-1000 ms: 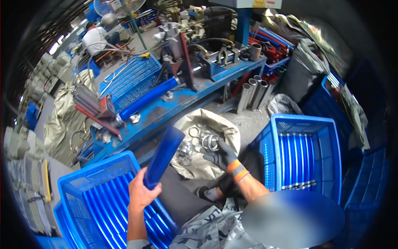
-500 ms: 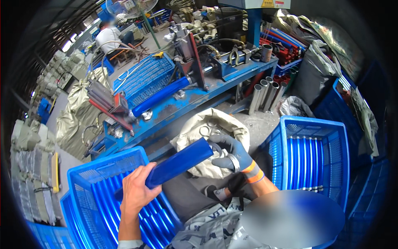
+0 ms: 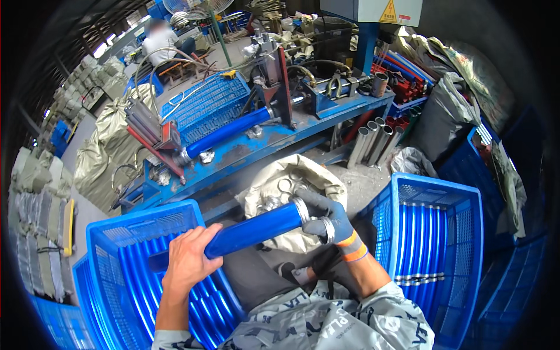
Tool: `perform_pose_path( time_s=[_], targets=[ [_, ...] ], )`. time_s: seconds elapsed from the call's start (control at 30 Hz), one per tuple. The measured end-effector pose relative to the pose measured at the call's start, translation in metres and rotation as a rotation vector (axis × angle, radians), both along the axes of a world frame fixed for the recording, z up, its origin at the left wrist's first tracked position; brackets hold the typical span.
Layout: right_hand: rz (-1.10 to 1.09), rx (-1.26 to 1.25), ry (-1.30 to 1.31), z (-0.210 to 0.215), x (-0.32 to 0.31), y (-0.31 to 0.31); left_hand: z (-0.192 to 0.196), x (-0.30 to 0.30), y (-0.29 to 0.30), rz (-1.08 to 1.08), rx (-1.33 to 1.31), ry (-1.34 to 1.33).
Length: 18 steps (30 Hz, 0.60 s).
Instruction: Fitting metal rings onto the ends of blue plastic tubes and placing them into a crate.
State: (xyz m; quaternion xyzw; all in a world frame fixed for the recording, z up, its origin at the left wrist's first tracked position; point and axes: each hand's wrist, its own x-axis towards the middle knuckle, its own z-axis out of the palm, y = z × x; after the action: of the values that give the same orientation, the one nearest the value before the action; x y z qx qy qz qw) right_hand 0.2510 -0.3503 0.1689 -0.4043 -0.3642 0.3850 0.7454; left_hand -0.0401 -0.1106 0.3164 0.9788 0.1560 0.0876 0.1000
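My bare left hand (image 3: 189, 255) is wrapped round a shiny blue tube (image 3: 256, 230), which I hold slanting upward to the right above my lap. At the tube's right end sits a silver metal ring (image 3: 301, 210). The fingers of my right hand (image 3: 328, 211), in a grey glove with an orange cuff, press against that ring. A second silver ring (image 3: 329, 231) is tucked in the same hand, near the palm. Just beyond the tube, an open cream sack (image 3: 333, 182) holds several loose metal rings (image 3: 284, 185).
Blue crates (image 3: 96, 248) (image 3: 475, 256) of blue tubes flank me. Ahead, a blue workbench (image 3: 233, 157) carries a clamping machine with another blue tube (image 3: 227, 132). Bare metal tubes (image 3: 373, 143) stand beneath it at right. A person (image 3: 158, 46) sits far left.
The tube's far end has come down slightly, and a metal ring now sits on it where the end was bare. My right hand has closed in against that end.
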Motion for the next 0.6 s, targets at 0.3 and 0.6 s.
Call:
perform_pose_path(
  time_s=[0.3, 0.6],
  targets=[
    [-0.031, -0.14, -0.234, 0.018, 0.014, -0.006, -0.02, 0.007, -0.003, 0.007, -0.03, -0.019],
    [0.084, -0.181, -0.368, 0.014, 0.038, -0.004, -0.065, 0.008, 0.0, 0.019, -0.09, -0.007]
  ],
)
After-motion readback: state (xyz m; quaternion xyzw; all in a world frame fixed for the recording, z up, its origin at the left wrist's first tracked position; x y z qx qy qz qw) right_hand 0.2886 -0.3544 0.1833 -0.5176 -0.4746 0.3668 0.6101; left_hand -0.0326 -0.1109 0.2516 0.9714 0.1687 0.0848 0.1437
